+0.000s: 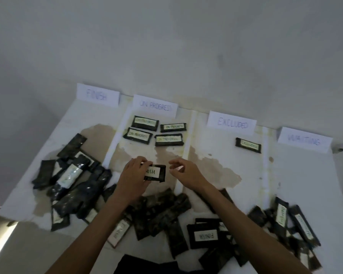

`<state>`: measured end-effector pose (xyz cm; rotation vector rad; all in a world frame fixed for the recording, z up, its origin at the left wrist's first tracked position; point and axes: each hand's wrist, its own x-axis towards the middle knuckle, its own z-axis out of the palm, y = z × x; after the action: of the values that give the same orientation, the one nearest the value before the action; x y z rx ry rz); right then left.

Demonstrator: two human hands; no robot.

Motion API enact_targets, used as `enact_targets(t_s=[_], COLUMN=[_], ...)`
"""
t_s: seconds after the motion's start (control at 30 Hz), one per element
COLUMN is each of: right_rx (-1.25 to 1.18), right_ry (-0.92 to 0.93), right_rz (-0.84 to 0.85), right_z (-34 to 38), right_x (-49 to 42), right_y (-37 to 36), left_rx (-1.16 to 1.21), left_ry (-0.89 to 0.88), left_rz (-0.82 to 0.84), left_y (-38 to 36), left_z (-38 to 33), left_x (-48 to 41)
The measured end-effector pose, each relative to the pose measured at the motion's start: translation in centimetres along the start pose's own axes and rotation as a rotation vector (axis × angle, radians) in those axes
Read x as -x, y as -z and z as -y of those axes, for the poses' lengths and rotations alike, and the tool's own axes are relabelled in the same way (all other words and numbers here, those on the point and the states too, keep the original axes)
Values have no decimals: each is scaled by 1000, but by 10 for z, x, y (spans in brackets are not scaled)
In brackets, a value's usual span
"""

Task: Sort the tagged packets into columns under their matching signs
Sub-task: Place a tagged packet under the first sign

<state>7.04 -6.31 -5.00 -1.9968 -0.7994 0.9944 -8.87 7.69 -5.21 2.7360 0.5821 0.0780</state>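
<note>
Left hand (134, 173) grip clamps FINISH packet (154, 173); right hand (183, 172) grip apart beside it.

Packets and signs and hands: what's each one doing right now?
FINISH packet: gripped by left hand.
Right hand: empty, fingers curled.
ON PROGRESS packets: four under their sign.
EXCLUDED packet: one under its sign.
Unsorted packets: heaped near.

Camera: single wide-angle, head-worn.
Direction: forward and down onto the desk (216, 175), wall (166, 36) behind.
Range: close, arm's length.
Coverage: both forearms enter from the bottom edge.
Shared views: none.
</note>
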Motion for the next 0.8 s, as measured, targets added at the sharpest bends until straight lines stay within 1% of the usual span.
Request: enact_targets(t_s=[0.2, 0.33, 0.43, 0.6, 0.8], right_rx=[106, 183, 318, 577, 689], right_ry=[26, 44, 92, 166, 201], right_rz=[50, 78, 108, 115, 98], right_z=[47, 74, 87, 100, 103], right_x=[-41, -66, -84, -116, -155], right_y=[-75, -114, -138, -163, -179], left_rx=[-57, -94, -86, -55, 12], left_ry=[19, 62, 86, 110, 104], left_rz=[-15, -7, -1, 10, 74], left_y=[32, 51, 61, 65, 54], left_z=[90, 145, 181, 222, 258], left_x=[8, 5, -3, -32, -82])
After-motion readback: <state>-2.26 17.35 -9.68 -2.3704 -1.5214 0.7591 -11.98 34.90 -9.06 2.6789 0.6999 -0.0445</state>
